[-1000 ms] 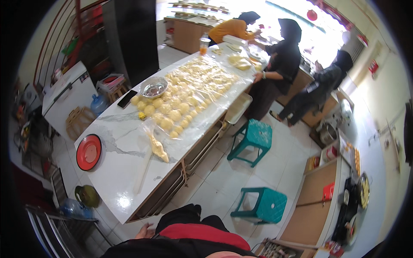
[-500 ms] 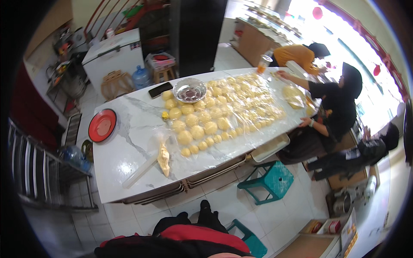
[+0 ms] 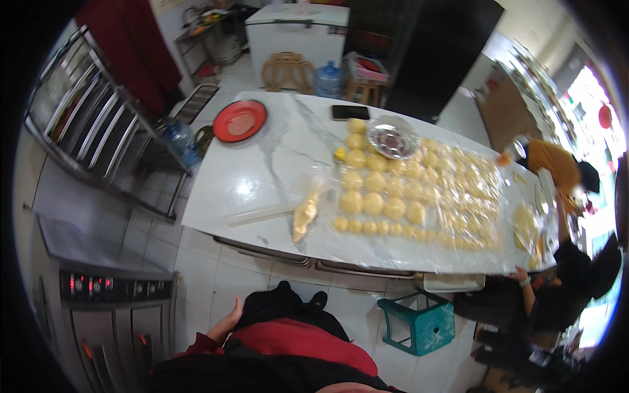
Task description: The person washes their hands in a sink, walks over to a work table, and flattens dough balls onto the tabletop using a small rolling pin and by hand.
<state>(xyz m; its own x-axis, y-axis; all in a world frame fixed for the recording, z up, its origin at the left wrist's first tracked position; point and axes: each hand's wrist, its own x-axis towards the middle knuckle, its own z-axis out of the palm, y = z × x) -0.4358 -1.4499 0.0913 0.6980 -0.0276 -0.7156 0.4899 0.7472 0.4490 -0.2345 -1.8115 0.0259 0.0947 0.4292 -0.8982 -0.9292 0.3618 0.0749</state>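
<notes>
My left hand [image 3: 226, 325] hangs at my side above the tiled floor, fingers loosely apart, holding nothing. My right hand is out of sight. In front of me stands a white marble table [image 3: 262, 164]. Many yellow dough balls [image 3: 373, 204] lie on it in rows under clear plastic sheet. A filled piping bag [image 3: 305, 213] lies near the table's front edge. A red plate [image 3: 240, 120], a metal bowl [image 3: 392, 137] and a dark phone [image 3: 350, 112] sit farther back.
A teal plastic stool [image 3: 419, 321] stands by the table's near side. Other people [image 3: 557, 288] work at the right end. An oven [image 3: 98, 295] and a metal rack [image 3: 98, 124] are at my left. A white chest freezer [image 3: 298, 29] and water jug [image 3: 329, 80] stand beyond the table.
The view has swung left, so the table now lies straight ahead and the oven and rack have come into sight. My left hand now shows at my side.
</notes>
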